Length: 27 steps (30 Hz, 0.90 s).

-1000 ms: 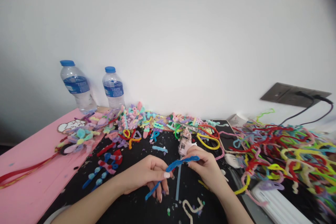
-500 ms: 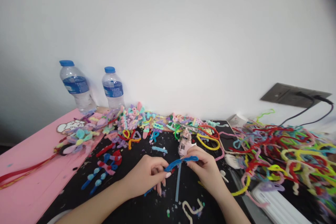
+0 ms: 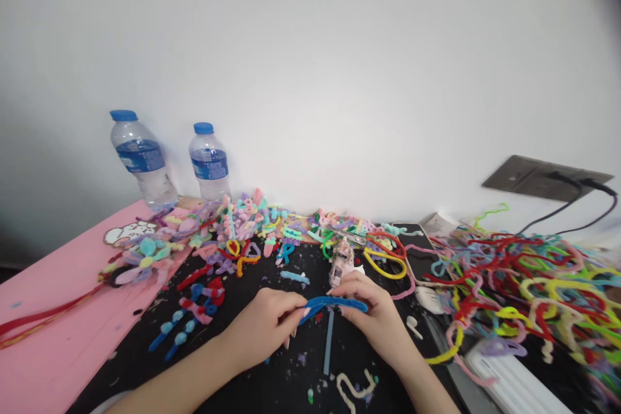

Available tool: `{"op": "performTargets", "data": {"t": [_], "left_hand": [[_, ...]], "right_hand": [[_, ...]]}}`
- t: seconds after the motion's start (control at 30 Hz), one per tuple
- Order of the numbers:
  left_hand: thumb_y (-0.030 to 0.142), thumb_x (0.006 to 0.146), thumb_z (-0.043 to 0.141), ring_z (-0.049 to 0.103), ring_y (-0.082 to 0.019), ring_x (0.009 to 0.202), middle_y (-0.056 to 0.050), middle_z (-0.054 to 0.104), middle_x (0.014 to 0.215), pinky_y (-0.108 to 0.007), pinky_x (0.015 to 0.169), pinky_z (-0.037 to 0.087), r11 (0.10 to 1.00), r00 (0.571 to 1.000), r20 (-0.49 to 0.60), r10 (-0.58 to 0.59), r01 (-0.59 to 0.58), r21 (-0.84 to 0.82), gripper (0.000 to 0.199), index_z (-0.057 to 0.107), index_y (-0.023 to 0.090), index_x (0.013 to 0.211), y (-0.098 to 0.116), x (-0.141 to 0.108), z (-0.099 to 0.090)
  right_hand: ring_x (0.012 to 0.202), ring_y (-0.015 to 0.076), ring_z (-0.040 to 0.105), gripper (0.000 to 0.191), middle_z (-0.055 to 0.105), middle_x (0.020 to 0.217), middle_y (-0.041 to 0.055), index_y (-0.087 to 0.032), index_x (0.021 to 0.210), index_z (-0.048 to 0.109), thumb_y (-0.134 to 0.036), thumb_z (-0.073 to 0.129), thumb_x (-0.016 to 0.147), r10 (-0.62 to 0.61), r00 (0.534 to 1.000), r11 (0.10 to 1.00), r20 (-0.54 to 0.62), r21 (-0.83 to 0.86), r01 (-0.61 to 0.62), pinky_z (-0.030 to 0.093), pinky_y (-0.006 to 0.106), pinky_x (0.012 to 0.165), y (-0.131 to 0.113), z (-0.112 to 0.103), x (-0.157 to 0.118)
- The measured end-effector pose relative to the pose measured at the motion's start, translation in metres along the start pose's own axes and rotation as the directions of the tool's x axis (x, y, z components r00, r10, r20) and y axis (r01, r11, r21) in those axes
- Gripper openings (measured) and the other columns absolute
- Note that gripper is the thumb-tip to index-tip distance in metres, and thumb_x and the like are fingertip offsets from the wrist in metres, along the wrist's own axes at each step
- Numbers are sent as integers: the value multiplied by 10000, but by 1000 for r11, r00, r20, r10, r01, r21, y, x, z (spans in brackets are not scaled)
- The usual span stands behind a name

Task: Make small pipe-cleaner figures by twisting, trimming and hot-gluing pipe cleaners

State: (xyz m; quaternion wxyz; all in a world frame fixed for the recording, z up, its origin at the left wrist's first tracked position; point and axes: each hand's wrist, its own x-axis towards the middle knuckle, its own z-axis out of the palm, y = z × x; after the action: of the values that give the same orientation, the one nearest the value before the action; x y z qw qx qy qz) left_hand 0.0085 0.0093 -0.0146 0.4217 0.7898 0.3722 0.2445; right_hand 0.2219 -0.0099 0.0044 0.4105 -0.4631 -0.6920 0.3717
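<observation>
A fuzzy blue pipe cleaner [image 3: 334,301], doubled back along itself, stretches between my two hands above the black work surface. My left hand [image 3: 274,320] pinches its left end between thumb and fingers. At the other end, my right hand [image 3: 366,304] grips it, with the tip poking out past the thumb. Below lies a pale blue glue stick [image 3: 328,343], pointing toward me. A short light-blue piece [image 3: 294,277] rests behind my left hand. A cream pipe cleaner [image 3: 356,391] lies bent close to me.
Two water bottles [image 3: 209,165] stand by the wall. Finished pipe-cleaner pieces [image 3: 242,217] line the back. A tangled pipe-cleaner heap [image 3: 528,278] covers the right, near a white case [image 3: 519,375] and a wall socket [image 3: 543,176]. Pink board [image 3: 53,310] extends left; a blue-red piece [image 3: 194,314] lies nearby.
The blue pipe cleaner has gone from a stretched single-looking strand to two strands lying side by side. My left hand's fingers have drawn closer together around its end.
</observation>
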Motion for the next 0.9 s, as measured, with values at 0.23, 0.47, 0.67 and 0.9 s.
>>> {"op": "performTargets", "data": {"t": [0.23,0.47,0.67,0.9], "left_hand": [[258,885,415,587,-91,424,5,601,570,-148,462,443,1000,1000,22,19,-19,-11,286,665,137,819,-1,1,1],[275,872,430,590,-98,413,17,580,543,-144,419,431,991,995,94,-24,36,-132,277,614,136,720,-6,0,4],[271,858,439,589,-100,412,23,566,535,-144,407,424,983,994,108,-36,55,-178,262,574,141,675,-6,-1,4],[316,850,450,581,-100,407,24,562,520,-145,394,420,962,988,126,-89,118,-247,283,557,142,655,-7,0,6]], "right_hand": [[835,173,565,168,592,856,38,-208,876,693,-102,623,766,-16,1000,995,25,-98,18,434,274,737,-2,4,-1],[804,159,576,134,599,825,31,-201,834,696,-110,614,781,-38,999,992,39,-121,43,434,259,727,-1,7,-2],[770,155,576,105,603,786,26,-194,803,686,-123,610,787,-32,998,994,54,-104,38,435,257,699,-1,8,-2],[797,163,583,92,616,817,31,-213,840,698,-185,631,784,-43,997,991,64,-124,51,447,270,734,-1,6,-1]]}}
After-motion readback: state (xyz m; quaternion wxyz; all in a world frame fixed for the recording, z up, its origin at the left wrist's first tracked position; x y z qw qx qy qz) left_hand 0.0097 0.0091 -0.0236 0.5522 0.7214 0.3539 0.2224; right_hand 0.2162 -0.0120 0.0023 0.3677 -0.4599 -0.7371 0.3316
